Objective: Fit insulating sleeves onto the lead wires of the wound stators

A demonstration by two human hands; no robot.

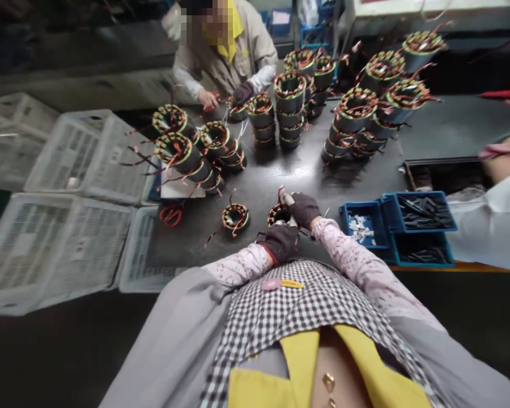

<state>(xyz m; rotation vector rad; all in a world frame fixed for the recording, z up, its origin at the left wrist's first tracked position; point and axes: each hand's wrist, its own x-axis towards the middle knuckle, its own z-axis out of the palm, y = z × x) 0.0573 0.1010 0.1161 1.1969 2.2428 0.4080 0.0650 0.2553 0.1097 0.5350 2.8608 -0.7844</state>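
A wound motor stator (pixel 276 214), ringed with copper coils, sits on the dark table in front of me, partly covered by my hands. My left hand (pixel 280 242), in a dark fingerless glove, is closed on its near side. On its right side is my right hand (pixel 305 209), gloved alike, fingers pinched together at the rim by a copper lead wire (pixel 281 191); the exact grip is small and partly hidden. Just to the left stands a second single stator (pixel 235 217), upright, its leads sticking out.
Stacked stators (pixel 289 107) stand at the back, left and right. Red-handled scissors (pixel 170 215) lie left, near white crates (pixel 97 153). Blue bins hold white pieces (pixel 360 229) and black sleeves (pixel 425 211). A co-worker (pixel 233 62) handles a stator opposite; another person's arm (pixel 505 192) shows right.
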